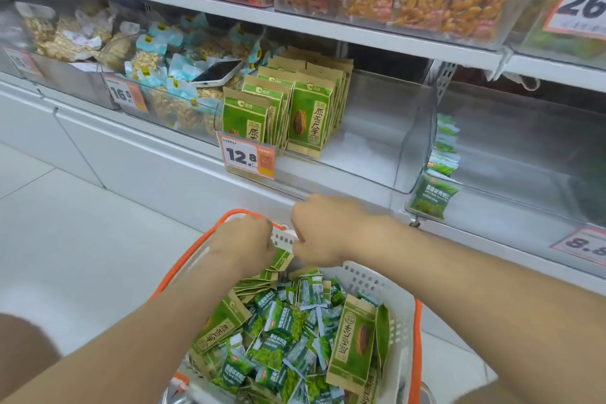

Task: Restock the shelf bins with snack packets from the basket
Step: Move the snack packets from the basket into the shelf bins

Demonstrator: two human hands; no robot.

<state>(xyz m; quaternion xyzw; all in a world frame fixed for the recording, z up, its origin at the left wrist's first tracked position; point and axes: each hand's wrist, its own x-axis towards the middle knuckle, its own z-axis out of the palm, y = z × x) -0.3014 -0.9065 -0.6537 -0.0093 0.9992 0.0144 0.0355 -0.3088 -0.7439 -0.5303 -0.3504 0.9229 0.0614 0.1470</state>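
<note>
View: head camera, the only view.

Basket [370, 275]: lower centre of the frame, directly below the shelf, so packets travel a short way up to the bins. Its near end is cut off by the bottom edge.

Seed packets [352, 338]: tan-and-green, loose in the basket. One lies flat at the right wall. A fanned row lies at the far end under the hands, probably so that several can be lifted at once.

Small green packets [285, 321]: heaped in the middle of the basket, mixed in with the seed packets.

Left hand [244, 243]: back up, fingers curled down over the far end of the fanned row. The fingertips are hidden, so a grip cannot be confirmed.

Right hand [323, 229]: just beside the left hand, at the basket's far wall, fingers curled under and blurred. Whether it holds anything cannot be told.

Middle bin [377, 141]: centre of the frame. Matching seed packets stand upright in rows on its left side, faces forward for display. The right side is bare and is the likely place for the next batch.

Price tag [247, 156]: clipped to the bin front. It covers the lower part of the front-left packet.

Right bin [524, 207]: right of the frame. A few of the small green kind stand against its left wall. Reflections obscure its depth.

Phone [218, 72]: lies on the packets in the bin to the left, out of the working path.

Upper shelf: bins and tags are cut off by the top edge.
</note>
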